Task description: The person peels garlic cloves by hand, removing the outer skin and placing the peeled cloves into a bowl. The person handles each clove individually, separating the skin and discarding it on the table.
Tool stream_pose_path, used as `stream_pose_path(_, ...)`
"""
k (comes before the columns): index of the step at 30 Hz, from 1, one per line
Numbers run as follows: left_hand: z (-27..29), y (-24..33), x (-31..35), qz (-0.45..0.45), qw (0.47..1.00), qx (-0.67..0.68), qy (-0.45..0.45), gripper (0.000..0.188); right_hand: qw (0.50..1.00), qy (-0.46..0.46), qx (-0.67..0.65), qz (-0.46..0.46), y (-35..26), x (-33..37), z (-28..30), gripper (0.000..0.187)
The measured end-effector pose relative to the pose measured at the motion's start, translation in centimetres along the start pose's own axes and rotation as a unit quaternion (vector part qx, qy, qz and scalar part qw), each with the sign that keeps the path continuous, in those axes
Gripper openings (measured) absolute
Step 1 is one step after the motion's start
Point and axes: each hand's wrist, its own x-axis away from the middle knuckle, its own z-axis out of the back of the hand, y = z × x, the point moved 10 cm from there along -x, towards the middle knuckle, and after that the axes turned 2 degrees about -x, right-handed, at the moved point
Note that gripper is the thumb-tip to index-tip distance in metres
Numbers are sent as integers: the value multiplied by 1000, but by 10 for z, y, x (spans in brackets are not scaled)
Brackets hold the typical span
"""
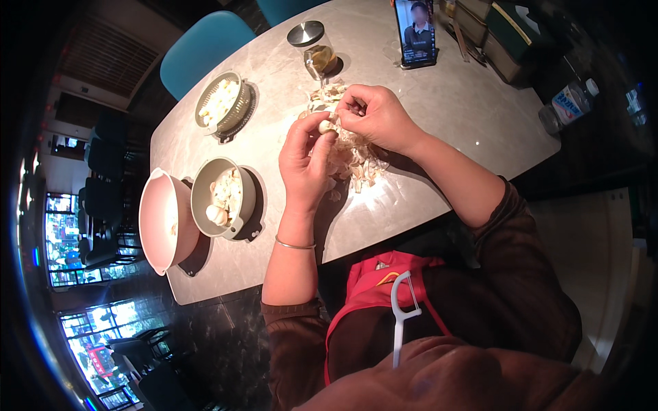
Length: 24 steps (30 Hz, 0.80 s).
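Over the table's middle, my left hand point(305, 161) pinches a pale garlic clove point(326, 127) between thumb and fingertips. My right hand point(380, 118) meets it from the other side, fingers closed at the clove's upper end; whether they grip the clove itself or a bit of its skin is too small to tell. Under both hands lies a loose heap of papery garlic skins point(360, 168). To the left, a grey-green bowl point(247, 205) contains garlic bulbs and cloves. Farther back, a grey-green colander point(240, 109) holds pale peeled cloves.
A pink bowl point(152, 205) stands at the table's left edge. Beyond the skins is a lidded glass jar point(319, 51). A phone point(416, 34) leans on a stand at the far side. Boxes point(510, 31) and a plastic bottle point(570, 104) are on the right.
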Motion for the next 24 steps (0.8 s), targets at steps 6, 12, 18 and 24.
stream_pose_path(6, 7, -8, 2, 69, 974, 206, 62, 29, 1000, -2, -1, -28, 10, 2, -2, 7)
stream_pose_path(12, -4, -32, 0, 181, 927, 327, 26, 38, 999, -20, 49, 6, -2, 3, -9, 21)
stream_pose_path(18, -7, -37, 3, 176, 946, 272, 1, 29, 1000, -15, -26, 4, -13, 6, -8, 14)
stream_pose_path(24, -16, -32, 4, 168, 954, 245, -35, 23, 992, -44, -115, -42, -5, 3, -14, 16)
